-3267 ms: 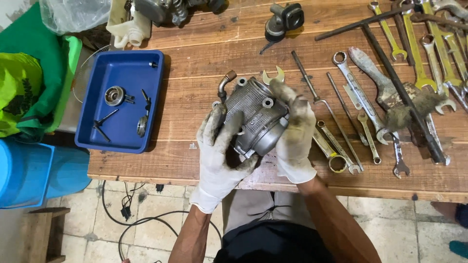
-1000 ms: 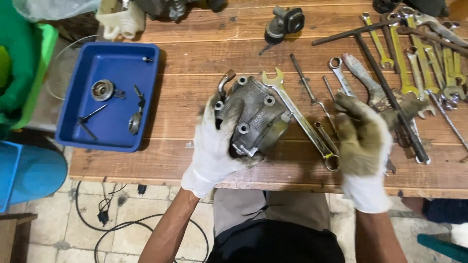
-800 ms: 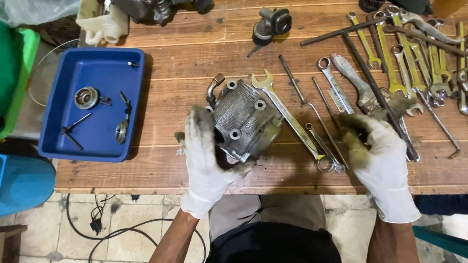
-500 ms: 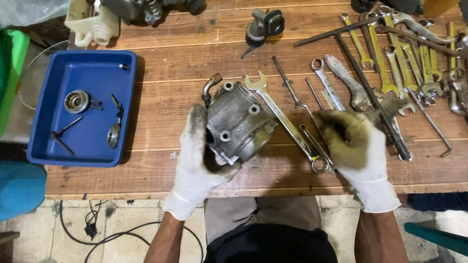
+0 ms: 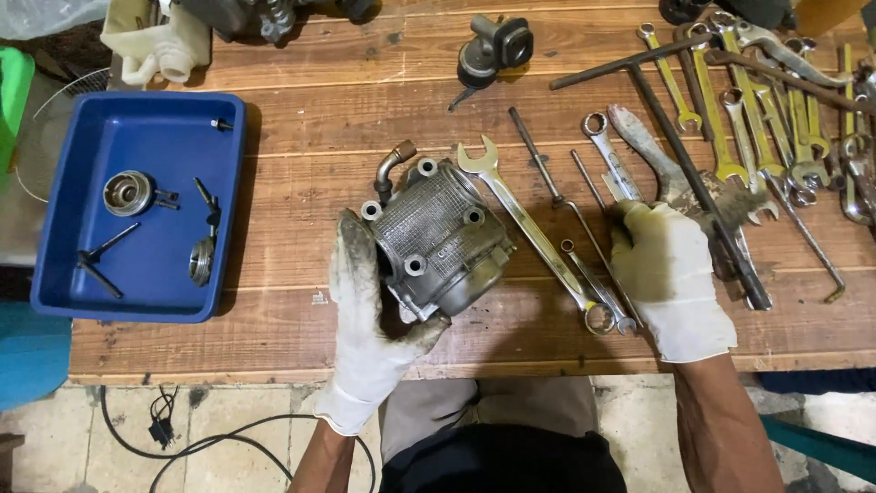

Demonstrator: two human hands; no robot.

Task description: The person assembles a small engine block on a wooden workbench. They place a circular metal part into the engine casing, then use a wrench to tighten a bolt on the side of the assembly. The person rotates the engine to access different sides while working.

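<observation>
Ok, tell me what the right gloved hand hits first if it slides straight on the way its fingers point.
Probably the grey combination wrench right at the fingertips of the right gloved hand; it may already touch it.

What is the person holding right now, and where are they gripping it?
The left hand grips the grey metal engine part by its near left side. The right hand rests on the wrenches; no clear grip shows.

wooden bench | blue tray | engine cylinder | wrenches
</observation>
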